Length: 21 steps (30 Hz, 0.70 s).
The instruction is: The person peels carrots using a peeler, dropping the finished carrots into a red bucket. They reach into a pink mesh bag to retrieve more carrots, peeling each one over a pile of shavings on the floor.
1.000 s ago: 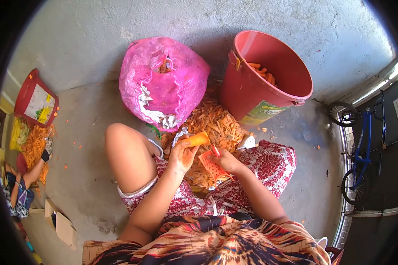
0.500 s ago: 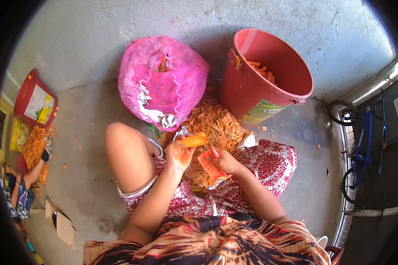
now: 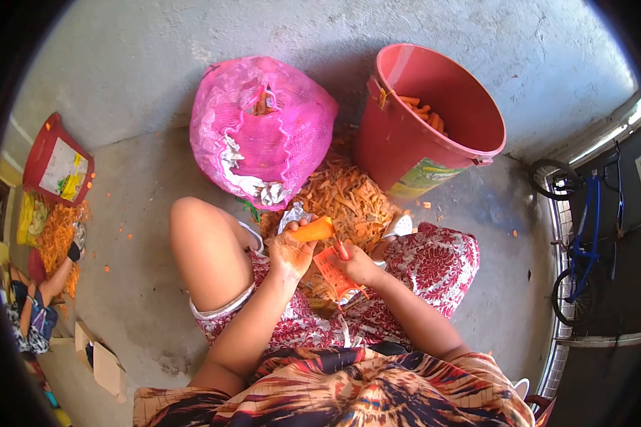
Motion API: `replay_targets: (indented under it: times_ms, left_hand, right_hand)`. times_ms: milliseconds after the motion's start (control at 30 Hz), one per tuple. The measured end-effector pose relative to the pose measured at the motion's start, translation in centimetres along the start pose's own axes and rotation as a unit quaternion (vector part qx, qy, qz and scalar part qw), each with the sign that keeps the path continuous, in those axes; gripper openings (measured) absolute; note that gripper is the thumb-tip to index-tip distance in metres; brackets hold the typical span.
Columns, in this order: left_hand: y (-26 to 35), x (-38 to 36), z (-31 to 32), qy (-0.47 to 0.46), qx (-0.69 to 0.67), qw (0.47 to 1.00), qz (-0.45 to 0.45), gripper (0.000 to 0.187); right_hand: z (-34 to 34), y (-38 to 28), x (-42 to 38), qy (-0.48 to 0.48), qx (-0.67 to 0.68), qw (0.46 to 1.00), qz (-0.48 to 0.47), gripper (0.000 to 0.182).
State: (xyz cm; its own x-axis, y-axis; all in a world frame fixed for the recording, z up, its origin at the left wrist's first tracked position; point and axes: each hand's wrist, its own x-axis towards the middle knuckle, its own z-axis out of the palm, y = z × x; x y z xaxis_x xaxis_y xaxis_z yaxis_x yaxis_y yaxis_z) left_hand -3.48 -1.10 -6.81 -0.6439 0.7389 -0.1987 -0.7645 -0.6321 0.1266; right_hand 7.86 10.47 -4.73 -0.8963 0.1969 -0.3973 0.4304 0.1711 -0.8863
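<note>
My left hand (image 3: 290,257) is closed around a bright orange peeled carrot (image 3: 315,229), which points to the right. In my right hand (image 3: 360,266) is an orange-red peeler (image 3: 333,267) with a flat body full of holes. The peeler sits just below and to the right of the carrot's end, a small gap apart from it. Between my legs, beneath both hands, spreads a heap of carrot peelings (image 3: 352,203).
Beyond the heap stand a pink mesh sack (image 3: 263,164) and a tall red bucket (image 3: 413,142) with carrots (image 3: 427,115) inside. To the left are another red bucket (image 3: 57,160), peelings (image 3: 57,231), a seated person (image 3: 35,302) and cardboard (image 3: 107,370). A blue bicycle (image 3: 584,235) is at right.
The peeler has shifted slightly down and left, away from the carrot's end. My left hand has turned a little, showing more palm, with the carrot still in it.
</note>
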Motion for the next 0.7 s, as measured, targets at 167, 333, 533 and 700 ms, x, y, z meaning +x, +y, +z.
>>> replay_targets:
  times_ms: [167, 333, 533, 700]
  left_hand:
    - [0.4, 0.4, -0.6, -0.018, 0.018, 0.999, -0.028, 0.018]
    - [0.7, 0.6, -0.8, 0.01, 0.038, 0.998, -0.047, 0.018]
    - [1.0, 0.7, -1.3, -0.024, 0.05, 0.998, -0.041, 0.02]
    - [1.5, 0.6, 0.3, -0.072, 0.12, 0.99, -0.02, 0.022]
  right_hand:
    - [0.1, 0.1, -0.1, -0.007, 0.005, 1.0, 0.019, 0.015]
    - [0.6, 0.8, -0.1, 0.034, -0.016, 0.999, 0.032, 0.017]
    - [1.0, 1.2, 0.0, 0.047, -0.03, 0.998, 0.022, 0.019]
    - [0.5, 0.6, -0.3, -0.006, -0.039, 0.998, 0.043, 0.02]
